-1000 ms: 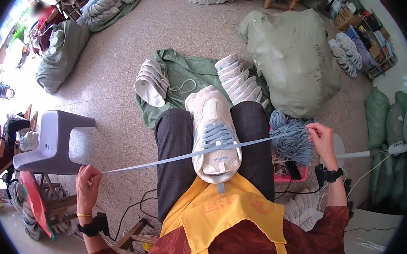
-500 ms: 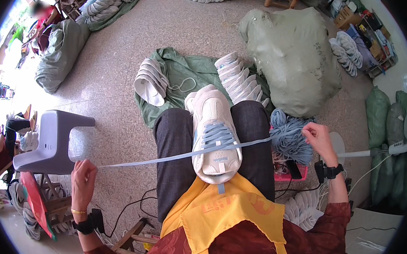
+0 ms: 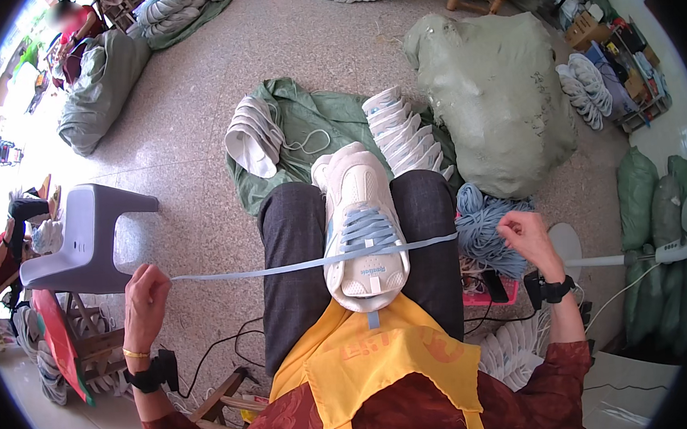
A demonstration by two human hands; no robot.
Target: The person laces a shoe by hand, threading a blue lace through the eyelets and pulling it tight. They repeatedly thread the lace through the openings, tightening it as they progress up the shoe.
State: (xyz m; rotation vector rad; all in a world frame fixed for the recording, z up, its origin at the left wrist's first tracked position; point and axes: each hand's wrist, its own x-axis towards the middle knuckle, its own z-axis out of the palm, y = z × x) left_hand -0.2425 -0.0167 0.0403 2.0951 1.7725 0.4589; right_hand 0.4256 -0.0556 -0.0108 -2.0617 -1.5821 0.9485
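Workpiece position: the white shoe (image 3: 360,189) sits between the left leg (image 3: 289,250) and the right leg (image 3: 430,224), toe pointing away from the wearer, opening toward the yellow apron (image 3: 394,370). This placement appears to let the legs steady the shoe, leaving both hands free.

Lace: the pale blue lace (image 3: 307,265) runs crosswise over the shoe's tongue, nearly straight, with both sides drawn outward. The wide hold probably keeps the two lengths flat and easy to compare.

Left hand (image 3: 146,296): fingers together, clamped on the lace at its left side, outboard of the left leg.

Right hand (image 3: 530,237): fingertips together, apparently clamped on the lace's other side. The lace is hard to separate there from the similarly coloured lace bundle (image 3: 484,232), which lies just beside the right leg, within easy reach.

Edges and room: on the left, the floor (image 3: 208,216) gives the hand space between the leg and the grey stool (image 3: 94,232). The stool's near leg meets the hand's outline; contact cannot be told. On the right, the bundle, the pink tray (image 3: 488,294) and a white pole (image 3: 598,261) narrow the space. Beyond the toe, two stacks of white shoe parts (image 3: 406,134) and a green cloth (image 3: 312,109) limit forward movement.
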